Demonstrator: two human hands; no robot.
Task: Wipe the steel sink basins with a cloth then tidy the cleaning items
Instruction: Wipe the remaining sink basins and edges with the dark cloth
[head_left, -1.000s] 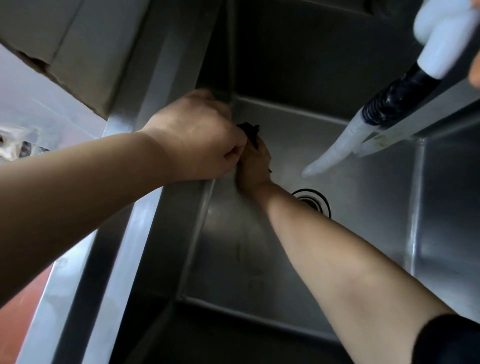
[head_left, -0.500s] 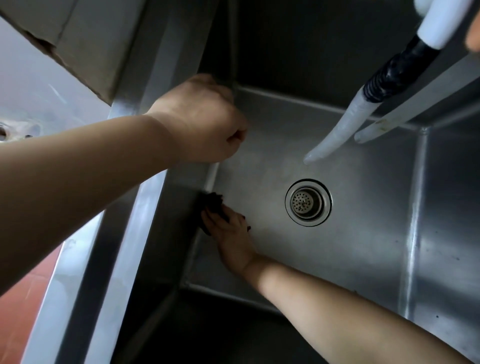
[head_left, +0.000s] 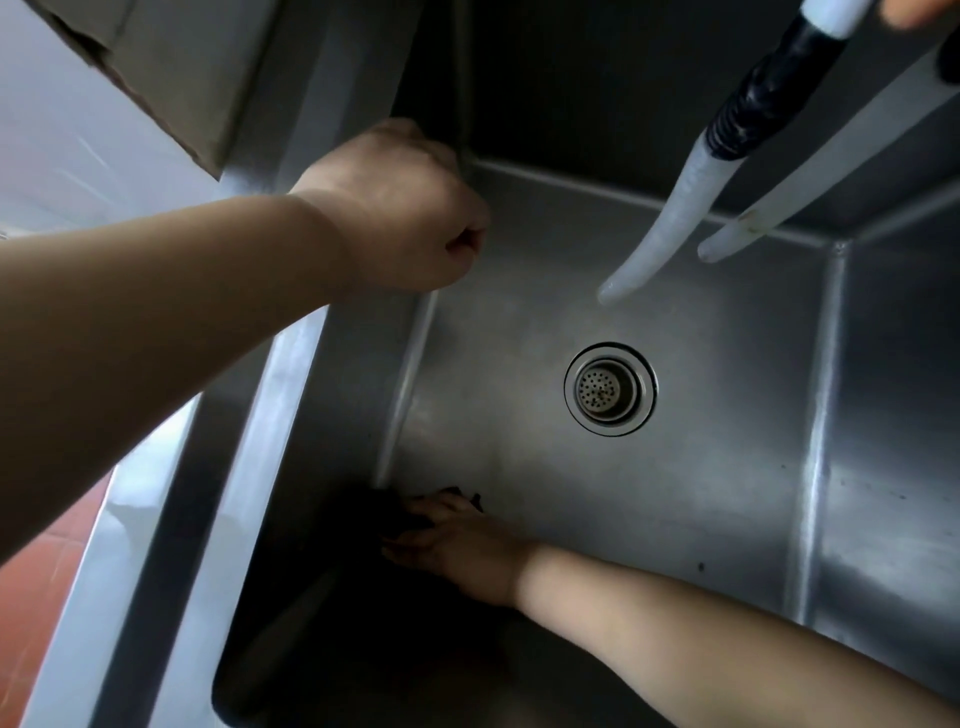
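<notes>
Right hand (head_left: 457, 545) presses dark cloth (head_left: 395, 514) flat-fingered into near-left corner of basin (head_left: 675, 493). Left hand (head_left: 400, 208) fisted, apparently empty, at rim. Advise firm overlapping strokes along seams, then around drain (head_left: 610, 388).

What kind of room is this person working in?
Probably a kitchen or utility washing area. A deep steel sink basin with a strainer drain, two hoses hanging over it, and the right hand pressing a dark cloth into its corner all suggest that.
</notes>
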